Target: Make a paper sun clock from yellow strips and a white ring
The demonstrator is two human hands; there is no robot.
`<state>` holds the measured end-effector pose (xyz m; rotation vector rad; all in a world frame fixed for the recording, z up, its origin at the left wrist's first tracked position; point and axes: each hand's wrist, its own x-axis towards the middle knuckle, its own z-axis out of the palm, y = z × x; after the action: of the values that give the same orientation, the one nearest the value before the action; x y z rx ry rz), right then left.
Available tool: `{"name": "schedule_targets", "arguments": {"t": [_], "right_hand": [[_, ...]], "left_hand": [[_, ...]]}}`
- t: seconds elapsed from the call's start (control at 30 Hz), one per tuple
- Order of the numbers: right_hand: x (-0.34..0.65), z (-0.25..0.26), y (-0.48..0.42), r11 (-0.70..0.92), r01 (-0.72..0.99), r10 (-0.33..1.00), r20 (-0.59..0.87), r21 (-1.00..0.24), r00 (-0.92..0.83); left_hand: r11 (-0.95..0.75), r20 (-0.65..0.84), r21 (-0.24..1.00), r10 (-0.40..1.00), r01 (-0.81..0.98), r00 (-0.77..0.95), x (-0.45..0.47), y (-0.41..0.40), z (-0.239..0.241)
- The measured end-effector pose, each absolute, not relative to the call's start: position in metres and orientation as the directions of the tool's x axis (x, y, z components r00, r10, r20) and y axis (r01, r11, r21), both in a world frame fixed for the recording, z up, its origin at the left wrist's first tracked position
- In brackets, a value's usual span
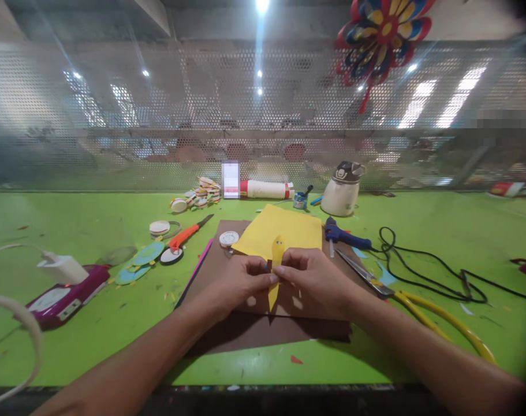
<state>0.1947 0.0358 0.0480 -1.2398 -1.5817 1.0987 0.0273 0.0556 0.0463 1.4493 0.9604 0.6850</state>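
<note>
Both hands meet over the middle of the work surface, pinching a slim yellow leaf-shaped cutout (278,247) that stands upright with its pointed end down. Two small dark marks show near its top. My left hand (249,278) grips it from the left between thumb and fingers, and a small dark brown strip (269,266) shows beside those fingertips. From the right, my right hand (310,271) pinches the cutout at mid-height. Below and behind lie brown sheets (219,254) and a larger yellow sheet (284,222).
Right of the sheets are yellow-handled scissors (412,303), a blue glue gun (349,236) and its black cord. An orange craft knife (187,236), ribbon rolls and a purple power strip (67,297) lie left. A kettle (340,193), jar (301,200) and phone (230,180) stand behind.
</note>
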Motion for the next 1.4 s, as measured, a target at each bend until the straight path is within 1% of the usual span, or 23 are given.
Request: {"name": "schedule_targets", "arguments": {"t": [0.07,0.2,0.33,0.43,0.57,0.73,0.8,0.97,1.13,1.2,1.33,1.4], "right_hand": [[0.196,0.046,0.037,0.123,0.239,0.982,0.083,-0.963,-0.172],[0.197,0.046,0.038,0.074,0.201,0.987,0.044,-0.977,-0.152],[0.199,0.051,0.038,0.058,0.153,0.981,0.028,-0.987,-0.192],[0.202,0.053,0.039,0.058,0.119,0.975,0.031,-0.991,-0.220],[0.204,0.050,0.040,0.009,0.106,0.970,-0.017,-0.994,-0.243],[0.201,0.047,0.038,-0.018,0.068,0.976,-0.032,-0.998,-0.217],[0.200,0.047,0.038,-0.024,0.053,0.977,-0.034,-0.998,-0.210],[0.200,0.045,0.039,0.016,0.114,0.979,-0.007,-0.993,-0.203],[0.196,0.043,0.037,0.059,0.201,0.976,0.014,-0.978,-0.218],[0.195,0.042,0.036,0.074,0.217,0.972,0.022,-0.973,-0.235],[0.194,0.041,0.036,0.080,0.220,0.970,0.024,-0.972,-0.243],[0.193,0.040,0.036,0.074,0.224,0.970,0.018,-0.972,-0.241]], "left_hand": [[0.050,-0.119,0.987,0.859,0.151,0.498,0.028,0.054,0.047],[0.112,-0.175,0.982,0.839,0.151,0.516,0.027,0.054,0.045],[0.144,-0.172,0.985,0.817,0.095,0.550,0.025,0.055,0.044],[0.178,-0.187,0.982,0.823,0.070,0.536,0.023,0.058,0.044],[0.116,-0.125,0.992,0.856,0.050,0.502,0.023,0.061,0.043],[0.159,-0.149,0.987,0.846,0.026,0.511,0.023,0.061,0.043],[0.131,-0.119,0.991,0.849,0.013,0.515,0.023,0.061,0.043],[0.103,-0.065,0.993,0.860,-0.048,0.506,0.024,0.061,0.044],[-0.005,0.015,1.000,0.889,-0.024,0.458,0.025,0.062,0.043],[0.024,0.003,0.998,0.886,-0.052,0.463,0.026,0.063,0.042],[0.179,-0.080,0.972,0.859,-0.151,0.506,0.026,0.063,0.040],[0.202,-0.087,0.963,0.858,-0.176,0.507,0.026,0.064,0.038]]}}
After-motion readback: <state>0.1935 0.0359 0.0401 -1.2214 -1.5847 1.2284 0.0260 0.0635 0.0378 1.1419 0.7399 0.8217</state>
